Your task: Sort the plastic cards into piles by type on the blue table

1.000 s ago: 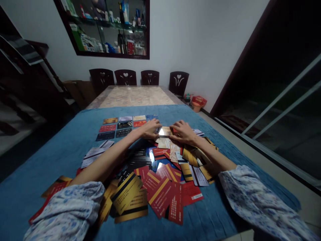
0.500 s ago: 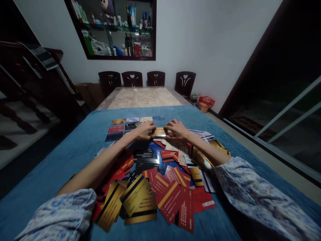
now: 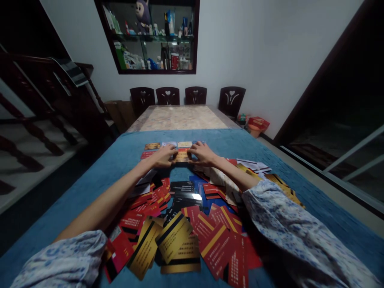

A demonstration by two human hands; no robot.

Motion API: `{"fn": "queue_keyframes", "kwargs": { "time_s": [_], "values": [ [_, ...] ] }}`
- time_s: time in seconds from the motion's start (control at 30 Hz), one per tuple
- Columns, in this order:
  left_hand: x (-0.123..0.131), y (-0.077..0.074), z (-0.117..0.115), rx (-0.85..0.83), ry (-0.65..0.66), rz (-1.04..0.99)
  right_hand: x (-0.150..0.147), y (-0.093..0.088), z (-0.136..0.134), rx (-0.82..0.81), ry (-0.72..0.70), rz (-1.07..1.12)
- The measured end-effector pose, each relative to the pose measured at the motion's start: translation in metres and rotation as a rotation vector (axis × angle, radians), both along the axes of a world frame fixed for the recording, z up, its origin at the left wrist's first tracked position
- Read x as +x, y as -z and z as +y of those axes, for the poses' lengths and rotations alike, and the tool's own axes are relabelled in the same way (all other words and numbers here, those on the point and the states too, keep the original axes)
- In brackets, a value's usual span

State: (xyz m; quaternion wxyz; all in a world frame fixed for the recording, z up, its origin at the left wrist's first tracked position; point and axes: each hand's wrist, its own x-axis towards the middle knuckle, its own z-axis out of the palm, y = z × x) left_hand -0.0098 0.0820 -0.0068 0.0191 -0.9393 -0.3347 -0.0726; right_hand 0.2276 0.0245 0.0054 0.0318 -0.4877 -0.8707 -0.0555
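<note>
A gold-orange card [image 3: 182,156] is held level between my two hands, just in front of the laid-out cards. My left hand [image 3: 164,156] pinches its left end and my right hand [image 3: 202,154] pinches its right end, both with closed fingers. Beyond them lie cards in rows, among them a gold card [image 3: 152,146], a cream card [image 3: 184,144] and a red card [image 3: 147,155]; my hands hide part of these rows. Nearer to me spreads a loose heap of gold cards [image 3: 174,237], red cards [image 3: 220,250] and black cards [image 3: 183,187].
A blue cloth [image 3: 99,176] covers the near part of the table, with bare stone tabletop [image 3: 183,118] behind it. White cards [image 3: 253,165] and more gold cards [image 3: 285,188] lie to the right. Several dark chairs [image 3: 168,96] stand at the far end.
Both hands have moved forward and left with the card, toward the rows, and now cover part of them. My view has turned slightly left.
</note>
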Motion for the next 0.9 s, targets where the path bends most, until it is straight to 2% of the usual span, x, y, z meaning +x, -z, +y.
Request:
{"fn": "queue_keyframes", "kwargs": {
  "time_s": [0.23, 0.63, 0.9],
  "values": [
    [-0.024, -0.002, 0.005, -0.002, -0.041, -0.021, -0.022, 0.001, 0.019, -0.007, -0.044, 0.009],
    [-0.059, -0.006, 0.015, -0.022, -0.226, 0.038, -0.06, -0.002, 0.048, -0.009, -0.073, 0.008],
    [-0.079, -0.009, 0.023, -0.038, -0.304, 0.067, -0.082, 0.0, 0.072, -0.021, -0.121, 0.014]
  ]
}}
